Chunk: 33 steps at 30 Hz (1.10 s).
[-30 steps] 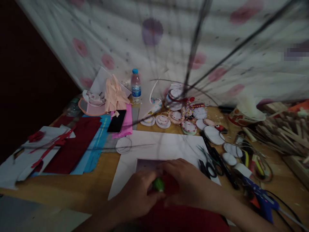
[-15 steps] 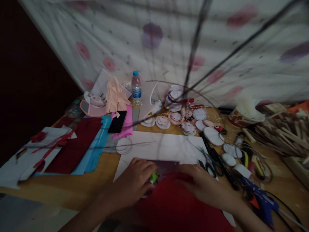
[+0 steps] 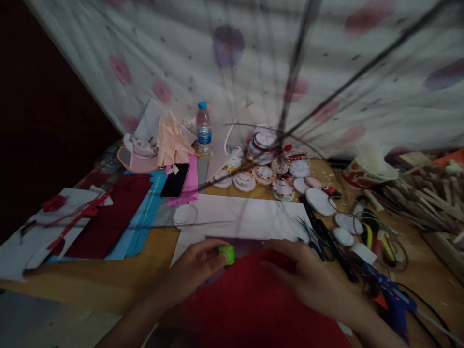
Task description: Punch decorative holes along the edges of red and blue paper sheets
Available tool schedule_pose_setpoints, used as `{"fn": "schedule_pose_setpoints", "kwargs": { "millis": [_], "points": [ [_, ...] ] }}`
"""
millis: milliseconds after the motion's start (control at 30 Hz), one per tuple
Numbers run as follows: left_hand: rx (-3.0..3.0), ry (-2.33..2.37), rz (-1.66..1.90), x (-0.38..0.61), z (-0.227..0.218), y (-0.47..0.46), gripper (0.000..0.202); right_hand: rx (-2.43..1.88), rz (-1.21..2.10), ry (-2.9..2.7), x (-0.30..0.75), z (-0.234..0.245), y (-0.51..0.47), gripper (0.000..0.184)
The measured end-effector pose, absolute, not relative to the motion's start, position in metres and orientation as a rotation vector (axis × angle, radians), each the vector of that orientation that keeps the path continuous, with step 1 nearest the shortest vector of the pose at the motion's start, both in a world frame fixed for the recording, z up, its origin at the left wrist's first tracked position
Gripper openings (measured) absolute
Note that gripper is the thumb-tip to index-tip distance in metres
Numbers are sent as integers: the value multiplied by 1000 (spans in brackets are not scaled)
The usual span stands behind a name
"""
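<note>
My left hand (image 3: 199, 266) is closed with thumb and fingers round a small bright-green blocky object (image 3: 228, 255), whose kind I cannot make out. A large piece of red cloth (image 3: 250, 304) spreads in front of me and hangs toward my body. At its upper edge, my right hand (image 3: 302, 273) is closed, its bent fingers gripping the cloth. Behind the hands shows part of a dark purple sheet (image 3: 246, 246), lying on white paper (image 3: 246, 217). Both hands and the cloth hide the rest of that sheet.
Scissors (image 3: 321, 246) and a blue glue gun (image 3: 393, 295) lie at the right, near a pile of wooden sticks (image 3: 431, 198). Round padded pieces (image 3: 282, 188) cluster behind the paper. A bottle (image 3: 204, 128), a phone (image 3: 175, 181) and folded dark-red cloth (image 3: 112, 215) sit further left.
The green object, earlier mostly covered by my left hand, now shows clearly at the fingertips. My left hand has shifted slightly left. My right hand stays at the red cloth.
</note>
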<state>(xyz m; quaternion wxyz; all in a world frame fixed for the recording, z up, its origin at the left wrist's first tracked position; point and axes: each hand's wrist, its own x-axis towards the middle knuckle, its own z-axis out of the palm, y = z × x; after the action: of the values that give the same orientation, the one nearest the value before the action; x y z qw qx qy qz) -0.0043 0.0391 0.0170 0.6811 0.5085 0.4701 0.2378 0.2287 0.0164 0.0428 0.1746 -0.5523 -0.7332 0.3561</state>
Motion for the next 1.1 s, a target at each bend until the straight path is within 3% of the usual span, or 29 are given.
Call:
{"fn": "schedule_pose_setpoints", "kwargs": {
  "millis": [567,1100],
  "points": [
    [1610,1180,441,-4,25,33,32,-1615,992,-2104,222,52,16,19],
    [1917,1035,244,-14,29,35,37,-1389,982,-2198,218,50,15,21]
  ]
}}
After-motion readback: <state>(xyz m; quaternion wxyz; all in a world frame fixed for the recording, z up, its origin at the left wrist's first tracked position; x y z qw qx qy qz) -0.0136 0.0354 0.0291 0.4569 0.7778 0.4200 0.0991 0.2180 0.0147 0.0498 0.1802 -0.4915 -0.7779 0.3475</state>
